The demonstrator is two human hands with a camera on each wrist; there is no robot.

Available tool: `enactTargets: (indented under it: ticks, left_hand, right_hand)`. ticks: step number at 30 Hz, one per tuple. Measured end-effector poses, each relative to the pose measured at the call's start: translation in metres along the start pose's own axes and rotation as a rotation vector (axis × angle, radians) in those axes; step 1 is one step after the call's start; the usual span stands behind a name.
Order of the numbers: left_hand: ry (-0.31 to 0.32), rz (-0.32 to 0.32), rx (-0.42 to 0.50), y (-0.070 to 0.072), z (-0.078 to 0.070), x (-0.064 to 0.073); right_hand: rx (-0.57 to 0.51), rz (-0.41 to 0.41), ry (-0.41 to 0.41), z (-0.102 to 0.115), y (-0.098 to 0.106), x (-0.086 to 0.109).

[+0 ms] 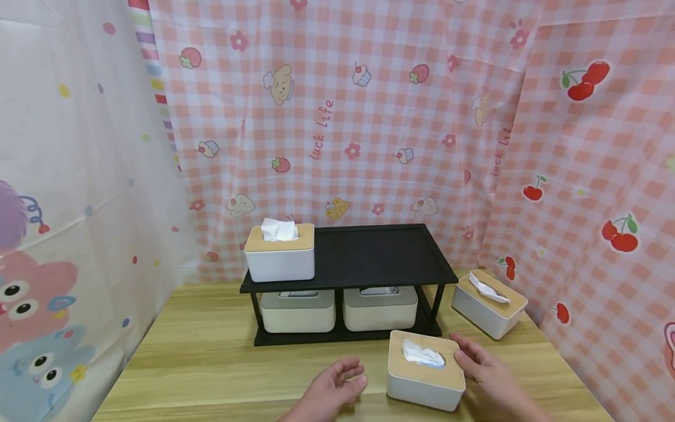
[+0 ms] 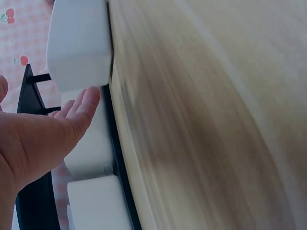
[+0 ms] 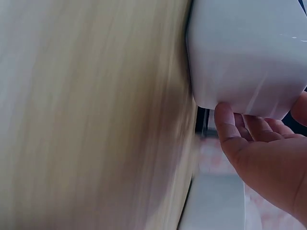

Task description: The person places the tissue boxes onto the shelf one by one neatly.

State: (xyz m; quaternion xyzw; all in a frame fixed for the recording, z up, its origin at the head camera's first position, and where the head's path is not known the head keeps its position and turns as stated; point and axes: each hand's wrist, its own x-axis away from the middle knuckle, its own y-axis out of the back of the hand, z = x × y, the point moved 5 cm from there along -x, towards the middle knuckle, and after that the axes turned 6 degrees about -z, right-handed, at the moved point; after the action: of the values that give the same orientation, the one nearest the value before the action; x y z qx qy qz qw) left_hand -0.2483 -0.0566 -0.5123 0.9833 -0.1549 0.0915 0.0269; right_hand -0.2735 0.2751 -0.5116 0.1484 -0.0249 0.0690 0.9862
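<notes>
A white tissue box (image 1: 426,391) with a wood-coloured lid and a tissue poking out stands on the table in front of the shelf, slightly turned. My right hand (image 1: 482,369) is at its right end; in the right wrist view the fingertips (image 3: 224,114) touch the box's white side wall (image 3: 247,62). To the box's left, my left hand (image 1: 334,387) is held apart from it with fingers loosely bent and nothing in them. The left wrist view shows that hand (image 2: 48,139) before the shelf, its fingertips just below the box (image 2: 79,52) in the picture.
A black two-tier shelf (image 1: 379,252) stands at the back. On its top left sits another tissue box (image 1: 282,265); two grey-lidded tissue boxes (image 1: 299,316) fill the lower tier. A further wood-lidded box (image 1: 485,308) is right of the shelf. Patterned curtains (image 1: 343,129) surround the wooden table (image 1: 211,363).
</notes>
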Motion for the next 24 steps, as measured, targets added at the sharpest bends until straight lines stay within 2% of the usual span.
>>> enactTargets:
  ticks: [3, 8, 12, 16, 19, 24]
  left_hand:
    - [0.014, -0.006, -0.006, 0.004, 0.003, 0.000]
    - [-0.005, -0.005, -0.033, 0.010, 0.004, 0.004]
    - [-0.039, 0.009, -0.059, 0.014, 0.002, 0.008]
    - [-0.062, 0.006, -0.094, 0.020, 0.002, 0.011]
    - [-0.058, -0.011, -0.121, 0.025, 0.001, 0.013]
    - [-0.048, -0.037, -0.135, 0.033, 0.002, 0.016]
  right_hand:
    - [0.011, -0.004, -0.033, 0.003, -0.016, -0.005]
    - [-0.008, 0.007, -0.064, 0.010, -0.042, -0.012]
    - [-0.048, 0.041, -0.055, 0.016, -0.060, -0.014]
    - [-0.063, 0.029, -0.050, 0.021, -0.073, -0.015]
    - [-0.072, -0.016, -0.052, 0.023, -0.081, -0.019]
    - [-0.080, -0.162, -0.061, 0.023, -0.091, -0.025]
